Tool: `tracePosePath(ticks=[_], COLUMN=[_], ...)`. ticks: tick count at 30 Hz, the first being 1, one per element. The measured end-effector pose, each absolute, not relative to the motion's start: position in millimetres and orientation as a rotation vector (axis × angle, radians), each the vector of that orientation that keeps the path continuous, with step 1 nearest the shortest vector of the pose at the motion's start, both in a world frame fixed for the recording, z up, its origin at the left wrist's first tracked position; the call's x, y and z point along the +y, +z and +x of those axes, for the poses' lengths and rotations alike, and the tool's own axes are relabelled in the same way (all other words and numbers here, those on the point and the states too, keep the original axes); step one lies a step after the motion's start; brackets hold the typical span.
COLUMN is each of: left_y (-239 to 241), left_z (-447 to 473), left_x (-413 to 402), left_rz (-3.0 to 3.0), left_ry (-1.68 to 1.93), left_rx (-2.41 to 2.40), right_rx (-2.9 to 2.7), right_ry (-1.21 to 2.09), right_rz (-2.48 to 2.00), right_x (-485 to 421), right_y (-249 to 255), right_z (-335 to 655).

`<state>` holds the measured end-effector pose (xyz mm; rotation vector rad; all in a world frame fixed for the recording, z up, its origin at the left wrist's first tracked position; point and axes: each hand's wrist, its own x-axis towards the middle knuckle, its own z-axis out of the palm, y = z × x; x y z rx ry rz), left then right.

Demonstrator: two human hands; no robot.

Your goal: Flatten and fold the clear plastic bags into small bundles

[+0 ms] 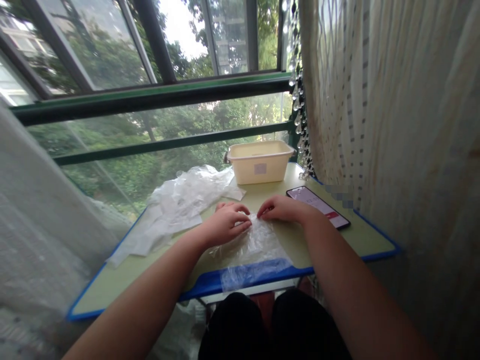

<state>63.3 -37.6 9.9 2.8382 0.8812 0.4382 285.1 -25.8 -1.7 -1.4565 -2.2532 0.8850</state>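
1. Plastic film (264, 245), clear, on table (367, 240), near end over blue edge (208, 282); could slide or crease if tugged unevenly.
2. Film's far end btwn L hand (230, 222) & R hand (279, 207), by fingertips; fingers bent, can't tell if pinching.
3. White plastic pile (191, 190) to L, tub (245, 172) beyond, phone (309, 198) nr R wrist.

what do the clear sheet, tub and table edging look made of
Clear sheet: thin, glossy plastic, since it crinkles and the table shows through. Tub: probably plastic, smooth, judging by its moulded shape and even cream colour. Edging: perhaps smooth plastic too, from its even blue.
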Motion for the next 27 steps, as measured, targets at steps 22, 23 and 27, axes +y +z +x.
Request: tracePosePath(ticks=[22,23,27], left_y=[-3.5,-3.7,-3.6], left_z=[36.8,36.9,38.8], left_x=[-0.9,-1.0,-1.5], left_rz=[2.669,2.663,2.625], left_ry=[0.293,0.31,0.376], left_rx=[1.569,1.557,1.512], right_rx=[-2.283,-2.287,-2.305], right_ry=[0.683,0.681,0.668], right_rz=[-1.421,-1.417,-1.408], right_x=[-25.8,-25.2,-23.8], right_y=[-2.1,-3.1,-5.8], right_z=[258.4,258.0,257.1])
